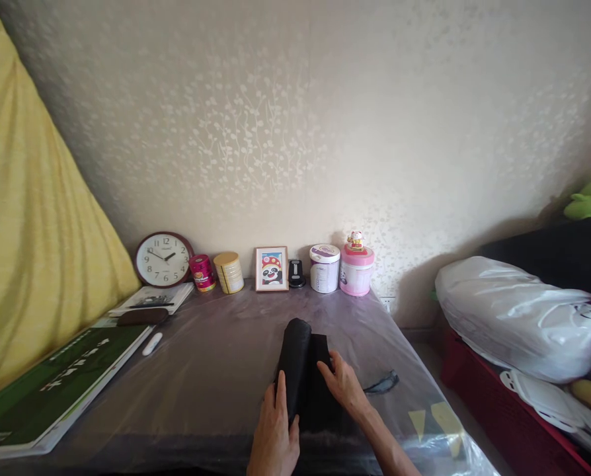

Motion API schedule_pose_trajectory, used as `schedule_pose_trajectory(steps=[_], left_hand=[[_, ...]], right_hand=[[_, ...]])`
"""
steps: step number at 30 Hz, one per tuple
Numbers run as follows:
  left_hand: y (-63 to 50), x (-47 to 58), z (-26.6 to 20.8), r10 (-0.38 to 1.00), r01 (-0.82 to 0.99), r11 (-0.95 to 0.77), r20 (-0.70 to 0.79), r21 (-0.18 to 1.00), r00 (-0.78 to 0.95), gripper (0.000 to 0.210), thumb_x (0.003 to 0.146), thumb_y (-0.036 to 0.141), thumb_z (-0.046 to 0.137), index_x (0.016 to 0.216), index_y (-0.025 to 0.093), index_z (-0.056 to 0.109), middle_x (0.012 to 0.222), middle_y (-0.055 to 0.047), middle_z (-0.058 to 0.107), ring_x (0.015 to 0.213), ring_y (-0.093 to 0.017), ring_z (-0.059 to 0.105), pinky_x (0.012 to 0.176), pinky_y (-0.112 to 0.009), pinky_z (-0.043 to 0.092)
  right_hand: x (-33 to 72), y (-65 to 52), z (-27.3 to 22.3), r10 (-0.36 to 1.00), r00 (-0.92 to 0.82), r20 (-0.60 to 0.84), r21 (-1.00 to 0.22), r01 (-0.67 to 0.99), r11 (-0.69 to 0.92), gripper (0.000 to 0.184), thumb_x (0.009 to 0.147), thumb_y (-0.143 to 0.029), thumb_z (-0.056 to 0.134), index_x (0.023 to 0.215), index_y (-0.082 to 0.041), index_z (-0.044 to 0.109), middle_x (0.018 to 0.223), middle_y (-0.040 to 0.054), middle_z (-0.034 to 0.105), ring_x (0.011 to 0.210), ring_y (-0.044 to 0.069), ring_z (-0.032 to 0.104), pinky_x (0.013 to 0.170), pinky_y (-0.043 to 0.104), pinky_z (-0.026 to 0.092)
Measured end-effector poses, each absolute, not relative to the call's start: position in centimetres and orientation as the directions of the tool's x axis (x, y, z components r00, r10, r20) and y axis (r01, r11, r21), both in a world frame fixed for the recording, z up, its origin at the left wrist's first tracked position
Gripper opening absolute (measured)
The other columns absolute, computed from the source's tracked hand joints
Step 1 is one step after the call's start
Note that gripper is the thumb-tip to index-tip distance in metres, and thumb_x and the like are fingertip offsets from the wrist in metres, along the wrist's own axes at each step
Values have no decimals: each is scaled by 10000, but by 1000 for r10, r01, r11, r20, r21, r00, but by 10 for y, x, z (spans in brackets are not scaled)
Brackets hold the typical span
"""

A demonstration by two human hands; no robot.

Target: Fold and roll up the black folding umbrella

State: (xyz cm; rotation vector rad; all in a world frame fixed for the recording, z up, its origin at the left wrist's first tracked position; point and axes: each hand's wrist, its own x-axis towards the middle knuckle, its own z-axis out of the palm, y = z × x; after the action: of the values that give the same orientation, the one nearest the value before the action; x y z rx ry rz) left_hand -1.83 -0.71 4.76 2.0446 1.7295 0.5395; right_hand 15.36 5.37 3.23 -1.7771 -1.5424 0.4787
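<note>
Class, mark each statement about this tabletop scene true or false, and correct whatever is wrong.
1. The right hand touches the flat black sheet beside the black roll. True.
2. The green book lies at the right of the picture. False: the green book lies at the left, near the yellow curtain.
3. The small figurine stands on the pink container. True.
4. The left hand is on the clock. False: the left hand is on the black roll.

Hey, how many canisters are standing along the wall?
4: a magenta canister beside the clock, a gold canister next to it, then, right of the picture frame, a white canister and a pink canister topped by a figurine.
</note>
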Motion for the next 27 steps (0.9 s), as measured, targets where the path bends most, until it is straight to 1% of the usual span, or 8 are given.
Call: schedule_pose_trajectory(steps=[5, 8, 11, 14, 18, 22, 25, 27], left_hand=[[-4, -20, 45, 984, 827, -172, 47, 535, 174, 645, 813, 169, 302, 1400, 68, 55, 1361, -160, 354, 1244, -203, 386, 1017, -316, 330], [-4, -23, 45, 983, 836, -169, 22, 522, 185, 679, 800, 173, 335, 1399, 56, 37, 1406, -175, 299, 1274, -216, 352, 1027, -316, 315], [-4, -25, 46, 980, 839, -143, -42, 526, 193, 765, 756, 143, 394, 1400, 70, -12, 1447, -163, 239, 1311, -211, 299, 1033, -294, 303], [-5, -26, 48, 980, 850, -117, -80, 513, 183, 829, 702, 94, 426, 1399, 77, -23, 1464, -147, 217, 1330, -201, 264, 1044, -275, 278], [-3, -26, 50, 982, 855, -109, -77, 508, 171, 854, 671, 81, 442, 1400, 78, -1, 1469, -137, 216, 1334, -202, 257, 1053, -278, 265], [-1, -25, 47, 984, 861, -107, -73, 497, 165, 871, 639, 80, 462, 1399, 62, 36, 1461, -148, 240, 1327, -212, 273, 1061, -295, 259], [1, -25, 41, 989, 860, -88, -60, 502, 137, 880, 616, 84, 472, 1398, 58, 68, 1457, -144, 256, 1319, -225, 289, 1063, -314, 259], [2, -26, 37, 990, 846, -88, -50, 526, 134, 895, 611, 96, 475, 1398, 53, 52, 1461, -138, 247, 1325, -223, 276, 1068, -317, 248]], right_hand=[[142, 57, 37, 965, 181, 192, -755, 655, 28, 339, 791, -297, 503, 1081, -140, 582, 1007, 134, 677, 993, 265, 616, 823, 335, 464], [130, 62, 47, 971, 160, 180, -791, 611, 46, 345, 800, -311, 497, 1094, -148, 574, 1014, 119, 674, 976, 252, 623, 802, 314, 473], [117, 67, 55, 976, 119, 181, -817, 571, 82, 333, 810, -311, 488, 1091, -151, 568, 946, 98, 683, 900, 233, 642, 746, 293, 481], [107, 71, 58, 975, 103, 195, -805, 585, 99, 312, 802, -277, 498, 1069, -133, 571, 885, 93, 685, 831, 219, 646, 715, 285, 473], [98, 76, 58, 970, 102, 219, -774, 624, 108, 282, 781, -248, 522, 1032, -135, 586, 785, 71, 680, 743, 209, 640, 636, 273, 456], [88, 82, 56, 970, 64, 233, -767, 625, 143, 264, 773, -242, 514, 1012, -152, 582, 627, 6, 633, 607, 173, 608, 553, 249, 419], [83, 84, 56, 972, 23, 232, -774, 609, 171, 259, 763, -238, 508, 994, -149, 582, 558, -22, 596, 559, 158, 588, 528, 241, 402], [81, 85, 58, 971, 16, 237, -772, 610, 178, 250, 748, -243, 522, 973, -158, 588, 550, -27, 597, 561, 158, 591, 532, 241, 410]])
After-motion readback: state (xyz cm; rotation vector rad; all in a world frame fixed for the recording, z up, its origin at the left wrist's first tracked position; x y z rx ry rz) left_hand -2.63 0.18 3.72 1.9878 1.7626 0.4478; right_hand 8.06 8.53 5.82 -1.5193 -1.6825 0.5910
